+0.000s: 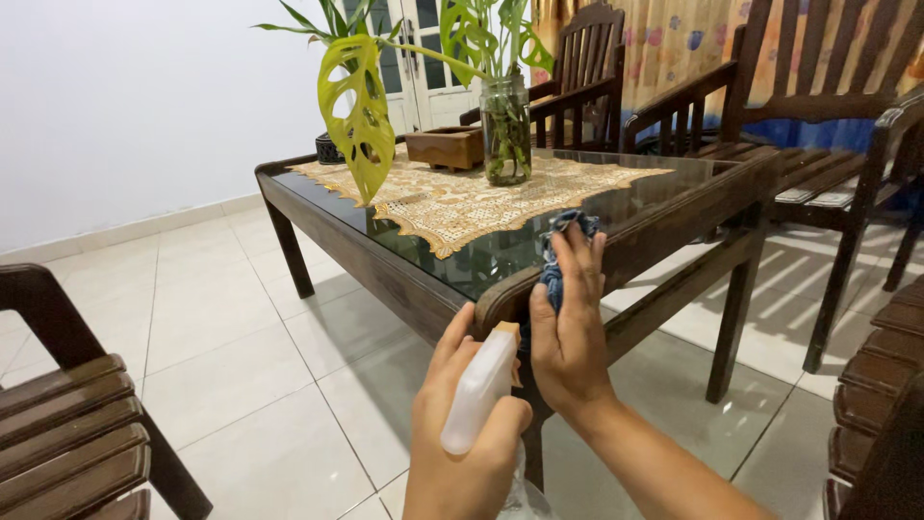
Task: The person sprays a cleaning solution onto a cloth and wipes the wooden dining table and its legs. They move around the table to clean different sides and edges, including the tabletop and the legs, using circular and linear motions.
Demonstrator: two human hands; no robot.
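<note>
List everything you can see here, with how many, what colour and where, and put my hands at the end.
Table: one, dark wood with glass top, centre.
Lace runner: one, cream, on the table top.
Glass jar: one, clear, on the runner, holding green leafy cuttings.
Wooden box: one, brown, behind the jar.
Small dark pot: one, far table corner.
Wooden chairs: several, dark brown, around the table.
Floor tiles: pale, underneath.
Curtain: one, patterned, back right.
Spray bottle: one, white, in the left hand.
Cloth: one, blue, on the table's near corner.
Left hand: grips the spray bottle.
Right hand: presses the cloth.
</note>
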